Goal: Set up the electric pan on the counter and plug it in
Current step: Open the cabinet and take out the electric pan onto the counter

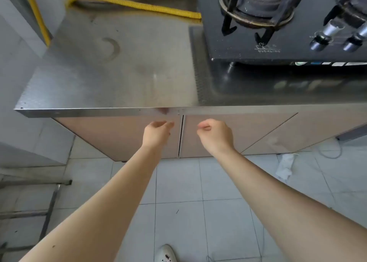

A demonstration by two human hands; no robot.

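Observation:
A stainless steel counter (pixel 111 67) fills the upper half of the head view. Below its front edge are two beige cabinet doors (pixel 123 134), shut, with a narrow gap between them. My left hand (pixel 157 133) is at the top right corner of the left door, fingers curled close to the door's edge. My right hand (pixel 215 134) hovers in front of the right door (pixel 256 128), fingers loosely curled around nothing. No electric pan, cord or socket is in view.
A black two-burner gas stove (pixel 278 23) sits on the counter's right part, knobs facing me. A yellow corrugated gas hose (pixel 139 4) runs along the back. White floor tiles, a crumpled white cloth (pixel 285 167), a thin cable (pixel 329 154) and a metal rack (pixel 39 198) lie below.

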